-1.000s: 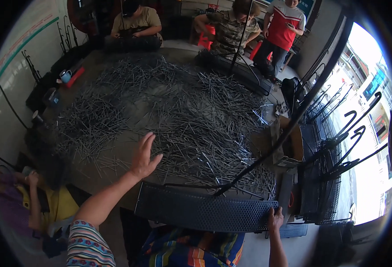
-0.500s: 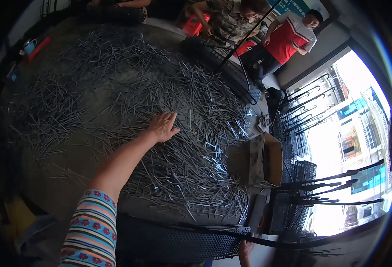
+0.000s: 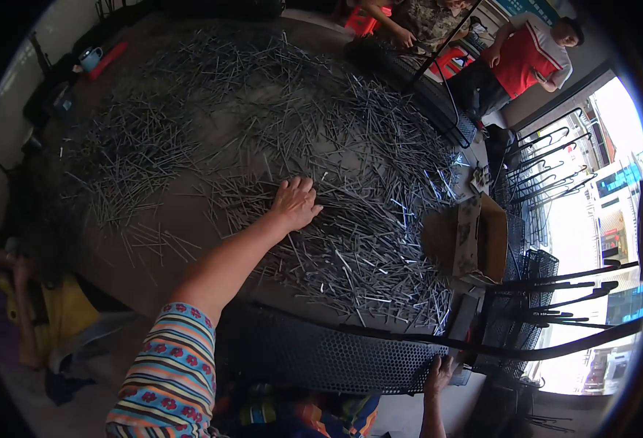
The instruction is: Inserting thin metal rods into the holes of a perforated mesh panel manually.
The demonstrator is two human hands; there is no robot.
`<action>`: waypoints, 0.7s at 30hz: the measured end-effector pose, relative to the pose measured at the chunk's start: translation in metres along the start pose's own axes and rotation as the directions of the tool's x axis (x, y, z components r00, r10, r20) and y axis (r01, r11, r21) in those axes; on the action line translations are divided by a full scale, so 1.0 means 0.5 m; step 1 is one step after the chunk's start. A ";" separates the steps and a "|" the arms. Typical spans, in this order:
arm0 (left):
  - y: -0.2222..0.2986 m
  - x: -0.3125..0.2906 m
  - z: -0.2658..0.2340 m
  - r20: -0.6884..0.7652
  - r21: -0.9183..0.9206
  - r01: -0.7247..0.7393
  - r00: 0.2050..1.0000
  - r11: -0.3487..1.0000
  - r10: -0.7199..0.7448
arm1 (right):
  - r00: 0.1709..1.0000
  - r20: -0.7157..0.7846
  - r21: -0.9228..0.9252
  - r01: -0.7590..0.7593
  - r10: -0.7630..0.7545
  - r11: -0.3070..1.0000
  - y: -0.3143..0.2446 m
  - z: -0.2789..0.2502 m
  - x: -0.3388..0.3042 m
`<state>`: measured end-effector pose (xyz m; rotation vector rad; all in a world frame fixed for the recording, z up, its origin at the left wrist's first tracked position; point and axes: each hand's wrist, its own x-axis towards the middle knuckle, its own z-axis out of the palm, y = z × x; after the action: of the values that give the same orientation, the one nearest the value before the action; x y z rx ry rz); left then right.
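Observation:
My left hand [image 3: 296,204], its arm in a striped sleeve, lies palm down on a wide heap of thin dark metal rods [image 3: 365,241]. Its fingers are bent and its thumb stands apart. No rod shows held in it; the fingertips are partly hidden among the rods. At the near right, my right hand [image 3: 439,371] is closed around the end rim of a long black perforated metal basket [image 3: 350,354]. This basket lies along the near edge of the table, in front of me. Bright ends show on some rods.
An open cardboard box [image 3: 469,244] stands at the table's right edge. Beyond it are black mesh baskets [image 3: 536,270] with long curved handles. A co-worker with yellow clothing [image 3: 70,314] is at the left; others are at the far side. A cup [image 3: 90,58] stands far left.
The view has shifted, so the table sits further right and my right hand shows more. My left hand stays on the rods, its fingers more bent. My right hand still grips the basket rim.

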<state>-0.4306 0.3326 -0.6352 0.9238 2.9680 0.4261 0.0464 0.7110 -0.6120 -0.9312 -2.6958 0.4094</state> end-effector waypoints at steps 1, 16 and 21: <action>0.004 -0.018 -0.001 0.013 -0.005 0.018 1.000 1.000 -0.018 | 0.999 0.002 0.041 -0.043 0.043 0.998 0.003 0.003 -0.002; 0.069 0.034 -0.066 0.343 0.125 -0.149 0.934 0.981 0.099 | 0.989 0.004 0.103 -0.149 0.150 0.983 -0.026 0.008 -0.010; 0.136 0.062 -0.036 0.310 -0.096 -0.238 0.916 0.967 0.256 | 0.981 0.012 -0.056 -0.192 0.193 0.980 -0.031 -0.003 -0.003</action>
<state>-0.4198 0.3987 -0.5980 1.2357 2.5452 0.3228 0.0394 0.6987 -0.6053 -1.2151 -2.6530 0.3853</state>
